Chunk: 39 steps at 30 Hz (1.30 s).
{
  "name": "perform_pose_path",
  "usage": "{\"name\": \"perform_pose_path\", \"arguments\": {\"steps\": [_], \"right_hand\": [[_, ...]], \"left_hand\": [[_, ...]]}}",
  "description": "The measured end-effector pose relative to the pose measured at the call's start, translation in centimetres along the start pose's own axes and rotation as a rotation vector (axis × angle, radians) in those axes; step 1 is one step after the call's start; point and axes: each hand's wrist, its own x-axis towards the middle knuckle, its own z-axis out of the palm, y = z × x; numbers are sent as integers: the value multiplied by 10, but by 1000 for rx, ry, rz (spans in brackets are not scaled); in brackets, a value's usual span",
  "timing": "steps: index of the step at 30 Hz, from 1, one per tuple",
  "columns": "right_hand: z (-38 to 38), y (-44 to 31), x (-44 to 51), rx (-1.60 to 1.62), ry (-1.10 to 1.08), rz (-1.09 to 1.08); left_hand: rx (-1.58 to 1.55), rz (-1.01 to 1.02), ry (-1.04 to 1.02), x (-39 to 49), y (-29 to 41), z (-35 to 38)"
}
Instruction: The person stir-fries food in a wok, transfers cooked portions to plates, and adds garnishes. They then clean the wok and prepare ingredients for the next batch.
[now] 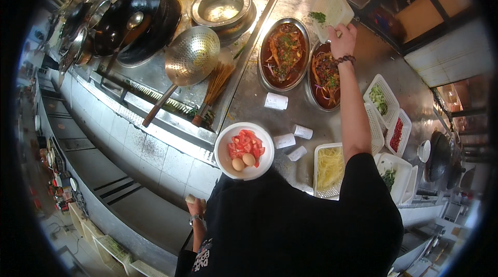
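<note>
My right hand (344, 39), a beaded bracelet at its wrist, reaches over the steel counter to the near end of a white plastic basket (336, 2). Chopped green herbs (318, 16) lie in that basket. A small pale green bit shows between the curled fingers; whether they also grip the rim is unclear. Just below are two oval metal dishes, the left dish (263, 76) and the right dish (311, 94), with cooked fish in red-brown sauce under green garnish. My forearm partly covers the right one. Low at my side, my left hand (196, 207) is closed around a pale folded cloth (190, 198).
A white bowl (220, 152) of cut tomatoes and two eggs stands at the counter's front edge. Printed paper slips (276, 100) lie nearby. Baskets of yellow shreds (330, 166) and chopped red pepper (396, 135) are right. Leftward are a perforated skimmer (192, 55), bamboo brush (218, 82) and wok (128, 8).
</note>
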Motion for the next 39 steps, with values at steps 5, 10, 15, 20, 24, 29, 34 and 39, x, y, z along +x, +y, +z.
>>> {"name": "perform_pose_path", "arguments": {"steps": [5, 10, 15, 20, 24, 29, 34, 39], "right_hand": [[-33, 36, -33, 583, -80, 558], [-101, 68, -87, 475, 1, 638], [-152, 81, -133, 29, 61, 469], [-188, 72, -164, 699, 163, 901], [-177, 39, -198, 1024, 195, 969], [-164, -6, -253, 1591, 307, 1219], [-278, -14, -348, 1359, 454, 1208], [-435, 42, -410, 303, 217, 1012]], "left_hand": [[-78, 38, -52, 0, -8, 1], [8, 104, -178, 13, 1, -3], [-14, 218, -183, 37, 30, 4], [-21, 259, -312, 59, 58, 2], [12, 303, -329, 94, 54, 8], [194, 416, -491, 141, 21, 19], [272, 231, -685, 170, 12, 20], [670, 727, -883, 174, 48, 37]]}}
